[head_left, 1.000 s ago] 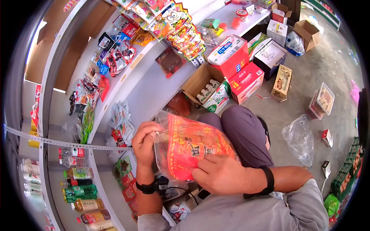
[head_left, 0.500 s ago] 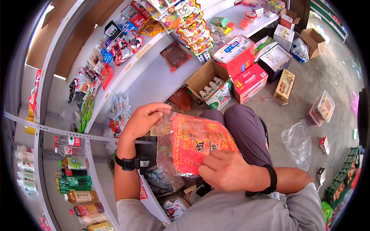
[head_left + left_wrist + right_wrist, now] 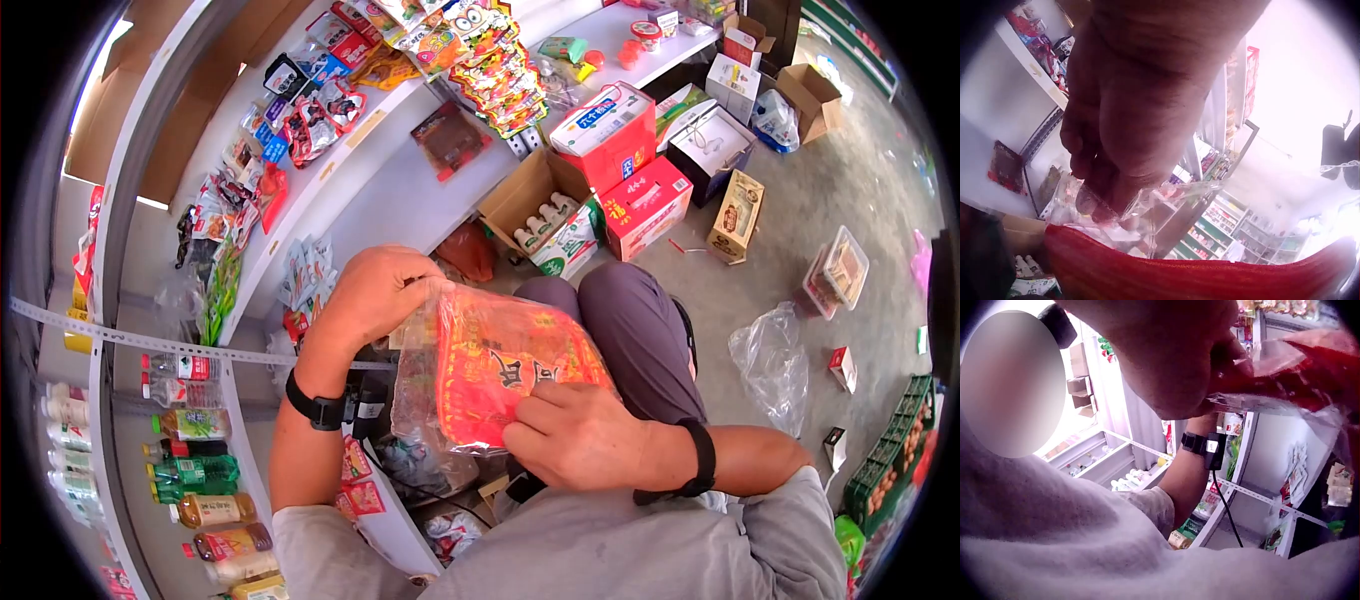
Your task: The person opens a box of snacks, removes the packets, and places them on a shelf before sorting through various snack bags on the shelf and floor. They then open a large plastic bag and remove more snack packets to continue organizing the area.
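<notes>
A red and orange packet with dark characters (image 3: pixel 490 365) lies inside a clear plastic bag (image 3: pixel 415 385) above the person's lap. The left hand (image 3: pixel 385 290) pinches the bag's upper left edge between thumb and fingers. In the left wrist view, that hand (image 3: pixel 1132 119) holds crinkled clear plastic above the red packet (image 3: pixel 1197 278). The right hand (image 3: pixel 575 440) grips the lower right part of the packet with curled fingers. The right wrist view shows the right hand (image 3: pixel 1172 362) against the red packet (image 3: pixel 1310 378); its fingertips are partly hidden.
Shelves with bottles (image 3: pixel 215 510) and snack packets stand at the left. Beyond the knees are an open carton of small bottles (image 3: pixel 540 215) and red boxes (image 3: pixel 648 205). Plastic containers (image 3: pixel 838 270), a crumpled clear bag (image 3: pixel 772 360) and a green crate (image 3: pixel 890 450) are at the right.
The left hand moved off the bag's left side, then back onto its upper edge, its forearm now further left. The right hand keeps its grip, and the packet has tilted slightly.
</notes>
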Motion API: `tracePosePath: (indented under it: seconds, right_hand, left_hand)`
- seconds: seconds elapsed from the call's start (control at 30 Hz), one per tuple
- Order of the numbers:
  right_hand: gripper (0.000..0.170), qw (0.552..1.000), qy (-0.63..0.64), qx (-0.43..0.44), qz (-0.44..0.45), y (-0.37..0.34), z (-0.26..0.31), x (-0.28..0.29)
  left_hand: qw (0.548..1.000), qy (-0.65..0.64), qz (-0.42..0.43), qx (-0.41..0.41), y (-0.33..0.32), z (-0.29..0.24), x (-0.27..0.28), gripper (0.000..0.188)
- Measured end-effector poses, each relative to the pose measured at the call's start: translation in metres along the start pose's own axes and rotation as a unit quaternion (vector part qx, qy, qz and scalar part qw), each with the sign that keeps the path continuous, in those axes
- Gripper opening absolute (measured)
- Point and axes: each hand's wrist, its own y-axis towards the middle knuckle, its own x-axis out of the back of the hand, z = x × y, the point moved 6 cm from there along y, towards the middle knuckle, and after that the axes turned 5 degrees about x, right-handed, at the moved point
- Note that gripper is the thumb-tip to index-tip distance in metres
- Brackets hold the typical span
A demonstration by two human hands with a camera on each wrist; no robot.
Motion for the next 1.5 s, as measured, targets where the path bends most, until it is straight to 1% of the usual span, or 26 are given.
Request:
tracePosePath:
  seconds: [0.17, 0.3, 0.33, 0.4, 0.43, 0.47, 0.5, 0.53, 0.6, 0.67, 0.73, 0.83, 0.9, 0.93, 0.97, 1.0, 1.03, 1.07, 1.1, 1.13, 1.2, 1.23, 1.3, 1.37, 1.47, 1.5]
  right_hand:
    - [0.021, 1.0, 0.016, 0.0, -0.002, 0.01, 0.0, 0.025]
    - [0.018, 0.995, -0.054, -0.012, -0.086, 0.035, -0.012, 0.094]
    - [0.018, 0.992, -0.08, -0.023, -0.1, 0.041, -0.016, 0.113]
    - [0.017, 0.984, -0.131, 0.0, -0.12, 0.048, -0.026, 0.14]
    - [0.016, 0.981, -0.12, 0.004, -0.152, 0.051, -0.026, 0.152]
    - [0.018, 0.98, -0.123, -0.011, -0.157, 0.05, -0.027, 0.161]
    - [0.019, 0.978, -0.142, 0.006, -0.154, 0.048, -0.024, 0.166]
    - [0.02, 0.975, -0.162, 0.023, -0.152, 0.043, -0.021, 0.17]
    - [0.02, 0.982, -0.16, 0.006, -0.099, 0.017, -0.031, 0.167]
    - [0.02, 0.986, -0.158, -0.029, -0.039, -0.025, -0.047, 0.153]
    - [0.018, 0.984, -0.158, -0.083, 0.028, -0.081, -0.064, 0.124]
    - [0.018, 0.979, -0.104, -0.13, 0.12, -0.165, -0.079, 0.066]
    - [0.018, 0.972, -0.093, -0.205, 0.07, -0.2, -0.074, 0.058]
    - [0.018, 0.966, -0.09, -0.239, 0.045, -0.212, -0.07, 0.058]
    - [0.014, 0.958, -0.136, -0.253, 0.013, -0.212, -0.06, 0.067]
    - [0.013, 0.927, -0.106, -0.358, -0.025, -0.221, -0.057, 0.075]
    - [0.012, 0.885, -0.075, -0.455, -0.066, -0.232, -0.051, 0.08]
    - [0.012, 0.832, -0.043, -0.543, -0.109, -0.246, -0.046, 0.08]
    - [0.02, 0.796, 0.064, -0.592, -0.108, -0.276, -0.046, 0.069]
    - [0.025, 0.733, 0.18, -0.653, -0.06, -0.281, -0.037, 0.054]
    - [0.038, 0.562, 0.396, -0.726, 0.032, -0.273, -0.003, 0.032]
    - [0.04, 0.572, 0.398, -0.715, 0.061, -0.272, 0.004, 0.021]
    - [0.047, 0.589, 0.403, -0.689, 0.124, -0.272, 0.017, -0.004]
    - [0.05, 0.602, 0.446, -0.657, 0.081, -0.263, 0.02, -0.005]
    - [0.053, 0.627, 0.491, -0.603, 0.047, -0.232, 0.024, -0.011]
    - [0.054, 0.631, 0.502, -0.591, 0.03, -0.224, 0.022, -0.016]
  left_hand:
    - [0.996, 0.034, -0.075, -0.015, -0.005, -0.02, 0.036, 0.013]
    - [0.989, 0.028, -0.144, 0.031, -0.029, -0.027, 0.094, 0.011]
    - [0.983, 0.048, -0.175, 0.03, -0.036, -0.039, 0.111, 0.01]
    - [0.968, 0.087, -0.235, 0.027, -0.057, -0.066, 0.141, 0.008]
    - [0.957, 0.12, -0.264, 0.021, -0.066, -0.082, 0.151, 0.007]
    - [0.944, 0.152, -0.291, 0.017, -0.075, -0.1, 0.157, 0.007]
    - [0.93, 0.184, -0.317, 0.015, -0.084, -0.113, 0.156, 0.006]
    - [0.928, 0.212, -0.308, 0.002, -0.092, -0.125, 0.144, 0.006]
    - [0.92, 0.264, -0.288, -0.026, -0.11, -0.153, 0.112, 0.008]
    - [0.946, 0.222, -0.224, -0.072, -0.122, -0.158, 0.045, 0.013]
    - [0.981, 0.137, -0.118, -0.074, -0.126, -0.153, -0.036, 0.013]
    - [0.993, 0.028, -0.083, -0.083, -0.123, -0.142, -0.143, 0.016]
    - [0.992, -0.039, -0.069, -0.097, -0.118, -0.148, -0.184, 0.013]
    - [0.99, -0.051, -0.083, -0.101, -0.116, -0.153, -0.19, 0.012]
    - [0.988, -0.06, -0.1, -0.106, -0.112, -0.156, -0.192, 0.011]
    - [0.985, -0.066, -0.117, -0.11, -0.111, -0.158, -0.192, 0.011]
    - [0.99, -0.065, -0.081, -0.098, -0.112, -0.158, -0.198, 0.017]
    - [0.987, -0.072, -0.081, -0.12, -0.112, -0.16, -0.198, 0.018]
    - [0.984, -0.079, -0.08, -0.141, -0.11, -0.161, -0.198, 0.018]
    - [0.98, -0.085, -0.079, -0.165, -0.11, -0.162, -0.199, 0.019]
    - [0.977, -0.11, -0.053, -0.173, -0.108, -0.156, -0.204, 0.017]
    - [0.976, -0.123, -0.041, -0.176, -0.106, -0.153, -0.207, 0.017]
    - [0.965, -0.212, -0.07, -0.138, -0.101, -0.144, -0.197, 0.013]
    - [0.95, -0.29, -0.077, -0.086, -0.094, -0.14, -0.181, 0.01]
    - [0.944, -0.32, -0.083, -0.024, -0.086, -0.146, -0.158, 0.011]
    - [0.944, -0.313, -0.099, -0.027, -0.083, -0.15, -0.153, 0.011]
